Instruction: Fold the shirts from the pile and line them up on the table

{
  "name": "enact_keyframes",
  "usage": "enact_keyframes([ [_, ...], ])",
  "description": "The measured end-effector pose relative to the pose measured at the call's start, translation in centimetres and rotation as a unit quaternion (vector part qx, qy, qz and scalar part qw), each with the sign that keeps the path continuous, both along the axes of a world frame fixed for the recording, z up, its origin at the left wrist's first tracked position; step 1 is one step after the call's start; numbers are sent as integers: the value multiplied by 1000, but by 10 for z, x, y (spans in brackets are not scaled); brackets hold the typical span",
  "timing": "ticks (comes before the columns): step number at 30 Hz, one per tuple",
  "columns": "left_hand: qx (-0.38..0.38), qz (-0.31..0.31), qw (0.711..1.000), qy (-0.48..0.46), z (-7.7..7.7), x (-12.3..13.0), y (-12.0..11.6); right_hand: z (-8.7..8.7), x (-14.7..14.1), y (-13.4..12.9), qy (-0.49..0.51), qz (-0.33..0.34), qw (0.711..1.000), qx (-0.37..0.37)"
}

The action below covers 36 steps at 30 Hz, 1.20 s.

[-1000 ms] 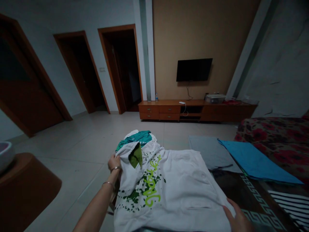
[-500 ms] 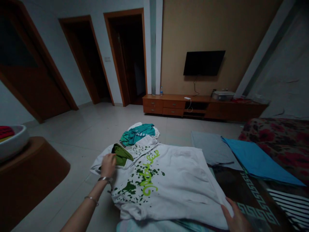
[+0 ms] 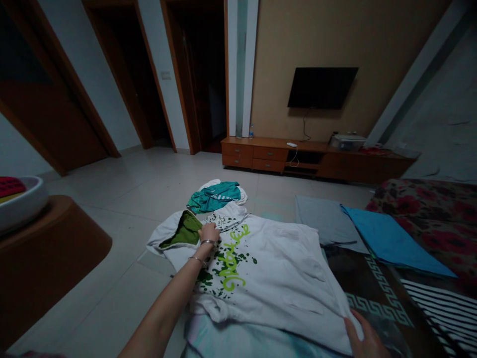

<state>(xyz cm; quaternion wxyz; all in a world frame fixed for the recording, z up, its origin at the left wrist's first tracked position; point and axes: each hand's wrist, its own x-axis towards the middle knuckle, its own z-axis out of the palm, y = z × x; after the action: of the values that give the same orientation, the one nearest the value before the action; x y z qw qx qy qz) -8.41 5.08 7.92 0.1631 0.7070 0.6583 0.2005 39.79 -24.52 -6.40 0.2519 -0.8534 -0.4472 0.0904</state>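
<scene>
Left hand [image 3: 209, 232] comes in toward the chest print [image 3: 234, 263] of a white hoodie [image 3: 279, 288].
The hoodie lies front-up over a pale teal cloth [image 3: 242, 340]; the left hand has left the hood's outer side for its inner edge, fingers curled, though whether they pinch fabric I cannot tell. The right hand [image 3: 365, 335] grips the hem corner. The hood [image 3: 158, 232] spreads wider, green lining [image 3: 182, 232] showing, so the garment seems better laid out.

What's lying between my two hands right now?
In the head view, the white hooded top spans that stretch, from left hand beside its green lining to right hand at its edge.
</scene>
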Motion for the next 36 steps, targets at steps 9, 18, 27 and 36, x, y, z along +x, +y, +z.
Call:
enact_keyframes([
  [9, -26, -334, 940, 72, 17, 96, -50, 4, -10, -1, -11, -35, 999, -18],
  [18, -29, -411, 906, 102, 31, 53, -167, 19, -19, -5, -42, -16, 999, 23],
  [27, -75, -220, 956, 182, -7, -30, -248, 28, -15, -6, -52, -14, 999, 9],
  [36, 56, -21, 998, 5, -24, -19, -300, 25, -15, -8, -64, 2, 997, 40],
])
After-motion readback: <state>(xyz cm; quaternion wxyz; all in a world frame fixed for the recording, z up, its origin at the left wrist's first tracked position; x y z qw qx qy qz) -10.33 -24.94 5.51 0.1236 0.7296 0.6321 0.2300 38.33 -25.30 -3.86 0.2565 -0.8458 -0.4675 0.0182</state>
